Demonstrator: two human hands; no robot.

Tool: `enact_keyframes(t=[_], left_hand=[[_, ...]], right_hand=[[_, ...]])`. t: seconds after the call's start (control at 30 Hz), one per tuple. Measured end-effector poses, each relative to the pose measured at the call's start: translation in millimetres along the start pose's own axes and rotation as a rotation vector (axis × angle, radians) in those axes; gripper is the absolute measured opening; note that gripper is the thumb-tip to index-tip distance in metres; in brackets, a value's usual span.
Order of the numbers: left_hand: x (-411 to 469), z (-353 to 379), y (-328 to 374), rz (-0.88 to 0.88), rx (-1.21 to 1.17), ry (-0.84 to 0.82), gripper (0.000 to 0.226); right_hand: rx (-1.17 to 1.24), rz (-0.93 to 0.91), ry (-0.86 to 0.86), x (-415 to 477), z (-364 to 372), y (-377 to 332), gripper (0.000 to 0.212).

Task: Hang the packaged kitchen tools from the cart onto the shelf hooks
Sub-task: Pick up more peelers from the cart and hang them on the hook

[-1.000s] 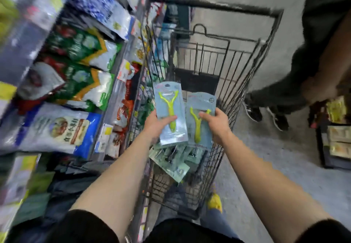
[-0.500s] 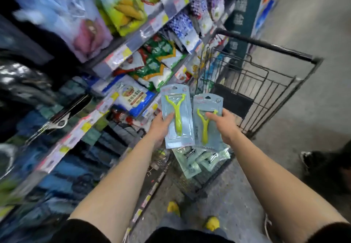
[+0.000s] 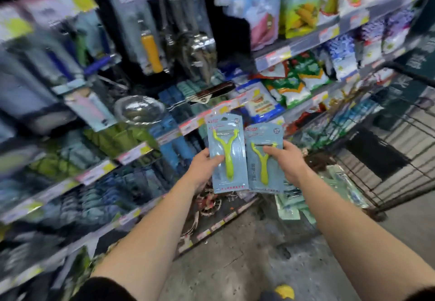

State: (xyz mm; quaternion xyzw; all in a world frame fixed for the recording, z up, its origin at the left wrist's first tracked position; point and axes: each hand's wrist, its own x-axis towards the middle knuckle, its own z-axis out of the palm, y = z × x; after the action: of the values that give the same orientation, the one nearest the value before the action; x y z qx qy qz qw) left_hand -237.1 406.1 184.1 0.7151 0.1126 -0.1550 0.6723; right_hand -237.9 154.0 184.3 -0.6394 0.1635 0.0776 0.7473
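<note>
My left hand (image 3: 203, 167) pinches a light-blue carded pack with a lime-green Y-shaped peeler (image 3: 227, 152), held upright. Beside it my right hand (image 3: 286, 160) grips a second peeler pack (image 3: 264, 159) of the same kind, slightly lower. Both packs are in front of the lower shelf rows. The wire cart (image 3: 386, 159) stands at the right, with more pale-green packs (image 3: 290, 203) inside. Hanging kitchen tools (image 3: 150, 49) fill the shelf section at upper left, blurred; the hooks themselves cannot be made out.
Shelves with price-tag rails (image 3: 193, 123) run from left to right. Bagged food (image 3: 292, 86) fills the right-hand section. A glass bowl-like item (image 3: 140, 110) and a packed pink tool (image 3: 90, 110) hang at mid-left. Grey concrete floor (image 3: 247, 260) lies below.
My view has swung left from the cart to the shelf with hanging tools. Both hands still hold the two peeler packs and have come away from the cart toward the shelf.
</note>
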Motion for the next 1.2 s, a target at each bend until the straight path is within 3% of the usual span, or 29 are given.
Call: enact_keyframes(t=[0.2, 0.43, 0.7, 0.93, 1.2], left_hand=[[-109, -137, -55, -0.01, -0.047, 0.18, 0.028], [-261, -280, -107, -0.027, -0.116, 0.41, 0.013], [-388, -395, -146, -0.025, -0.281, 0.611, 0.021], [-448, -472, -163, -0.02, -0.355, 0.812, 0.027], [-458, -543, -169, -0.06, -0.379, 0.885, 0.018]], right_hand=[[-0.052, 0.014, -0.183, -79, 128, 38, 0.025], [-0.188, 0.013, -0.44, -168, 279, 82, 0.019], [-0.304, -0.021, -0.733, -252, 434, 108, 0.015], [-0.404, -0.015, -0.893, -283, 543, 132, 0.022], [-0.446, 0.048, -1.018, -286, 642, 164, 0.012]])
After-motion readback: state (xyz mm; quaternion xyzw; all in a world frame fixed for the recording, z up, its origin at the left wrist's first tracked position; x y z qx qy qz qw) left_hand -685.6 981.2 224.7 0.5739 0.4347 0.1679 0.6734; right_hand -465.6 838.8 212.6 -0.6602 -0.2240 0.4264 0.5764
